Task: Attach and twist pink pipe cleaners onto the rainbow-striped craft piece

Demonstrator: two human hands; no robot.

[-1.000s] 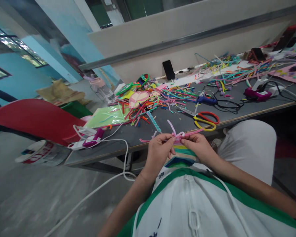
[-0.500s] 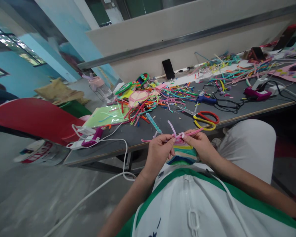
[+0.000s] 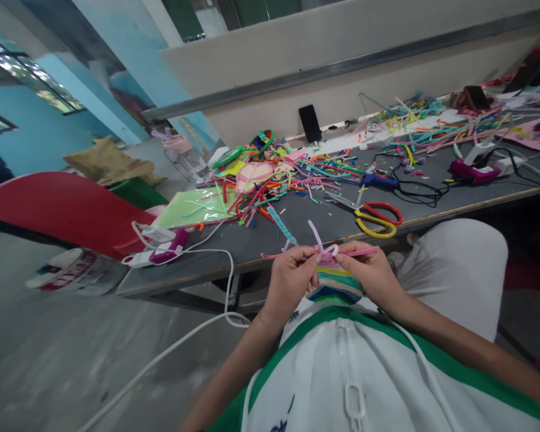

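Both my hands meet just in front of my chest, at the near edge of the grey table [image 3: 306, 225]. My left hand [image 3: 292, 279] pinches one side of a bundle of pink pipe cleaners [image 3: 326, 249], and my right hand [image 3: 369, 270] pinches the other side. The pink strands cross in a small loop between my fingertips, with loose ends sticking up and out to both sides. A striped stack of coloured pipe-cleaner rows [image 3: 337, 283] shows just below my hands.
Red-and-yellow scissors [image 3: 373, 217] lie beyond my right hand. Scattered pipe cleaners [image 3: 274, 180], a green sheet [image 3: 193, 210], a blue glue gun [image 3: 378, 180], a purple glue gun [image 3: 470, 171], a black phone [image 3: 309, 123], and white cables [image 3: 180, 252] cover the table. A red chair [image 3: 63, 207] stands left.
My hands keep their pinch on the pink pipe cleaners and have shifted only slightly. The camera has dipped and swung a little.
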